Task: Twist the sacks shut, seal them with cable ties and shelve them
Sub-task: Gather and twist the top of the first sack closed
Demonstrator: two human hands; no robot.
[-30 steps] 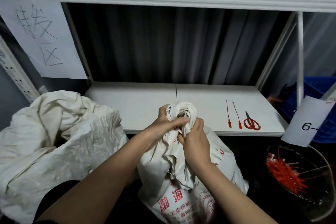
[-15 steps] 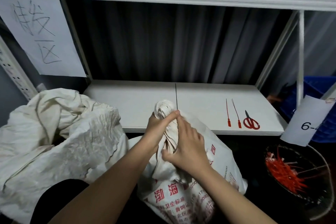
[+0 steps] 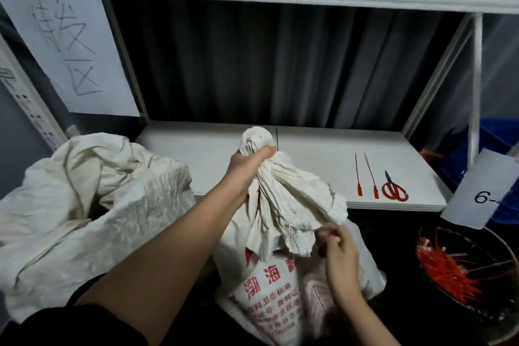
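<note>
Change: since the earlier frame the right hand [image 3: 338, 254] had dropped away from the twisted neck and come low beside the sack's loose flap; the left hand [image 3: 250, 164] had stayed up on the neck.
Right hand: nearest to me, fingers loosely curled at the frayed edge of the flap; whether it pinched the cloth I could not tell.
Sack [image 3: 283, 270]: stood on the floor in front of the shelf [image 3: 213, 157], red print facing the person, no tie on it yet.
Left hand: fist wrapped tight round the gathered neck [image 3: 257, 136], a knob of cloth bulging above it.
Second sack [image 3: 92, 194]: slumped open to the left, untwisted.
Basket [image 3: 460, 270]: on the floor to the right, full of red tie offcuts.
Cable ties [image 3: 365, 174]: two lay on the shelf, well apart from the sack, just beside the red scissors [image 3: 394, 189].
Risk: with one fist holding, I judged the twist might unwind while the right hand reached for a tie, and the stray flap could be left outside the seal.
</note>
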